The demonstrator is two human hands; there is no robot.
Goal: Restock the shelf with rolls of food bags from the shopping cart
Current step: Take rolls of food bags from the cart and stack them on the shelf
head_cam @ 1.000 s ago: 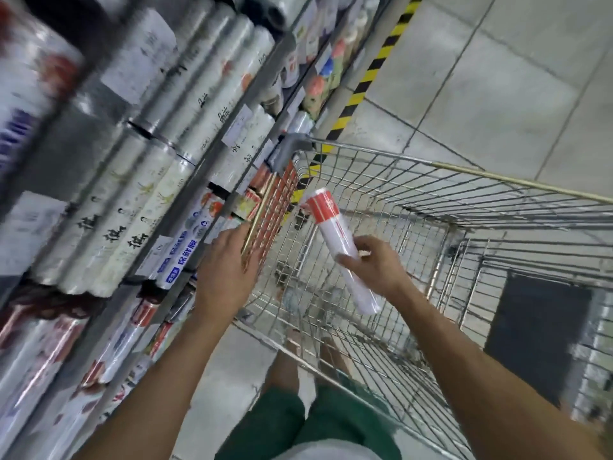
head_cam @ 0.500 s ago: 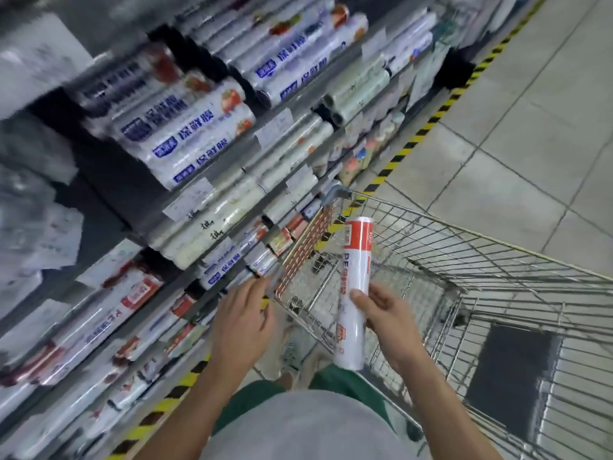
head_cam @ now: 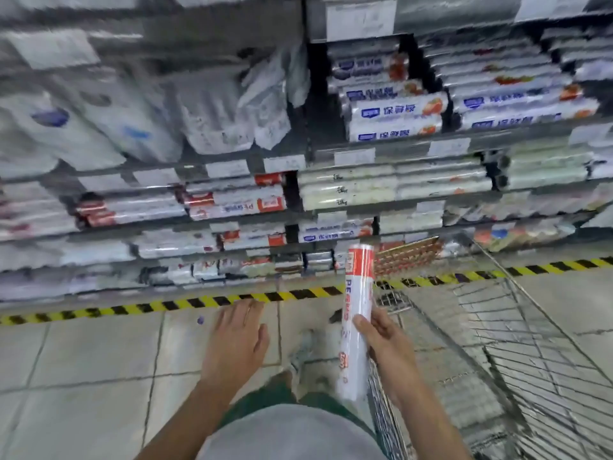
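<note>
From the head view, we now face the shelf (head_cam: 497, 136) straight on. A moment ago we were looking down along it and into the shopping cart (head_cam: 530, 327). So we have turned away from the cart and toward the place where the rolls go.

The right hand (head_cam: 386, 343) holds one roll of food bags (head_cam: 360, 293). Its grip is clamped on the lower half of the roll, with the thumb in front. The roll stands nearly upright with its red end on top. It is out of the cart, up in the air above the cart's near corner. It is not on the shelf yet.

The left hand (head_cam: 235, 340) has changed too. Half a second ago it was at the cart's edge. Now it has let go and hangs over the floor (head_cam: 83, 353), with its grip apart and nothing in it.

We think this means the picking-up part is done and the putting-away part is next. Rolls with the same red ends (head_cam: 235, 202) lie on their sides on a middle shelf, up and to the left of our roll. That looks like the right home for it. The picture is blurry, so we cannot see a free gap there.
</note>
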